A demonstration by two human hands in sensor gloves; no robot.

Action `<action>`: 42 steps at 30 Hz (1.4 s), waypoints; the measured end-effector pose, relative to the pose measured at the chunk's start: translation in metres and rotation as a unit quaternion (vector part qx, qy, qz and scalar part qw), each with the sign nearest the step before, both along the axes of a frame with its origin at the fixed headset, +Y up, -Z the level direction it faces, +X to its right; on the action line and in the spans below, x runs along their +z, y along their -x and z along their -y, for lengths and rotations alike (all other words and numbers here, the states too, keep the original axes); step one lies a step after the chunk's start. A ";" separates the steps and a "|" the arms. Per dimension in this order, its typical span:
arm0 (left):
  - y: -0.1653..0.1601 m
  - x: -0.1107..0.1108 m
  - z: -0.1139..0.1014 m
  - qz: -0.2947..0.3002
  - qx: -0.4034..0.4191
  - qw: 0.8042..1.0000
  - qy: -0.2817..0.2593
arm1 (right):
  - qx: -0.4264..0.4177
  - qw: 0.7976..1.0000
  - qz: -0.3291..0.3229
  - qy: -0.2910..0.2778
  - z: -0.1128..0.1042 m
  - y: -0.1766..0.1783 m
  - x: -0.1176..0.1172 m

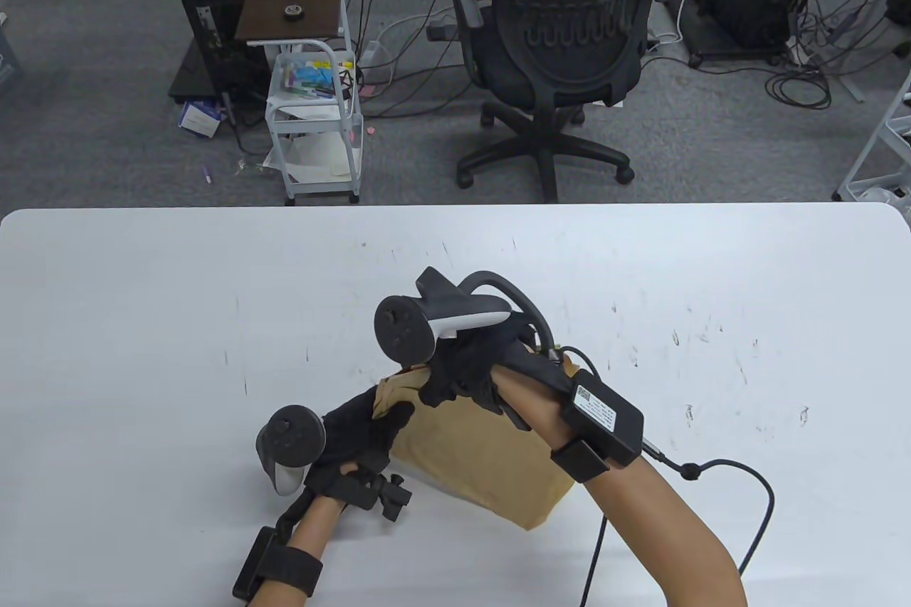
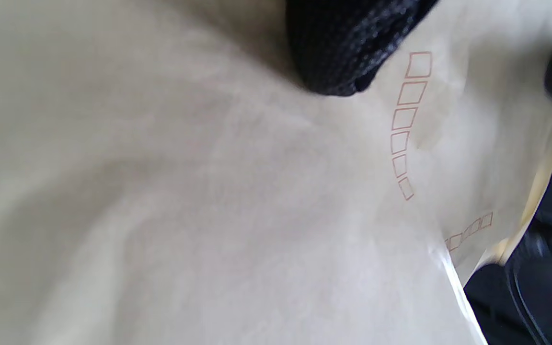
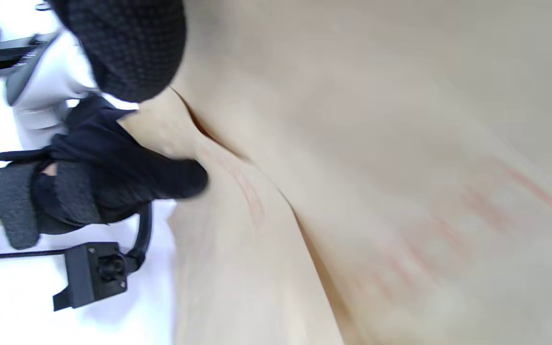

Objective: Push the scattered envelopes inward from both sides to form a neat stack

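Squaring up the envelopes (image 1: 491,454) now, mostly gathered on the surface (image 1: 142,294), left hand (image 1: 356,433) fingers and right hand (image 1: 466,368) fingers gripping the pile's far end, edges not yet flush.

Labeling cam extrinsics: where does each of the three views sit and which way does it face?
Table view: above, looking down at the white table; both forearms, left hand and right hand on the brown envelopes.
Left wrist view: close on the envelopes; one gloved fingertip at top.
Right wrist view: close, blurred, along the envelopes; own fingertip at top, left hand opposite.
Shared: all show the envelopes.
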State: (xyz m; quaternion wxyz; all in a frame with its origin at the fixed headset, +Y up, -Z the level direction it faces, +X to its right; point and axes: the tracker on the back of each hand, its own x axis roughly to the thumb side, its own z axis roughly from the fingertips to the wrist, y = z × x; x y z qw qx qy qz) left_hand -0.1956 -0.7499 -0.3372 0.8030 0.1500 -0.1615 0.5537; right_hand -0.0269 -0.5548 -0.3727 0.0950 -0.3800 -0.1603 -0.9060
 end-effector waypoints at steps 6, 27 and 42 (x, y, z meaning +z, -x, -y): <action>0.001 -0.001 0.007 0.054 0.113 0.992 0.031 | -0.048 0.994 -0.053 -0.080 -0.016 -0.001 0.009; -0.004 -0.015 0.019 0.155 -0.011 0.982 0.112 | -0.192 0.975 -0.050 -0.104 0.025 -0.040 -0.001; -0.002 -0.012 0.021 0.108 0.056 0.986 0.115 | -0.283 0.946 0.019 0.157 0.023 -0.136 -0.021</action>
